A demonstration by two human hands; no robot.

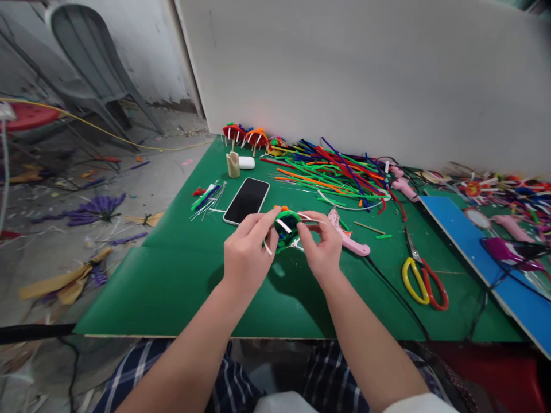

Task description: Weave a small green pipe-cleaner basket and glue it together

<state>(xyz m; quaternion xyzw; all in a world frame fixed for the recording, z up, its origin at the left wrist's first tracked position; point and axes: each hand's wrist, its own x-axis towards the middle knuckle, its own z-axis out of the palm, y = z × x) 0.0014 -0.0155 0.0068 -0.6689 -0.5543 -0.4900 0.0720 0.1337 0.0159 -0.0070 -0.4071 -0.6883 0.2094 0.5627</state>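
Between both hands, above the green tabletop, is a small round craft piece (286, 229) of green and dark blue pipe cleaners with white strips and a bit of orange at its top. My left hand (252, 244) pinches its left side, fingers closed. On the right side, the fingers of my right hand (319, 241) are closed on its edge. Part of the piece is hidden behind the fingers. A pink glue gun (355, 245) lies just right of my right hand. A phone (247, 201) with a dark screen rests beyond my left hand.
Behind lies a heap of coloured pipe cleaners (340, 169). Scissors (424, 281) with yellow and red handles lie at right, near a blue board (465, 241). Finished-looking red and orange pieces (256, 137) stand at the back beside a beige holder (233, 164). The glue gun's cord (396, 292) crosses the table.
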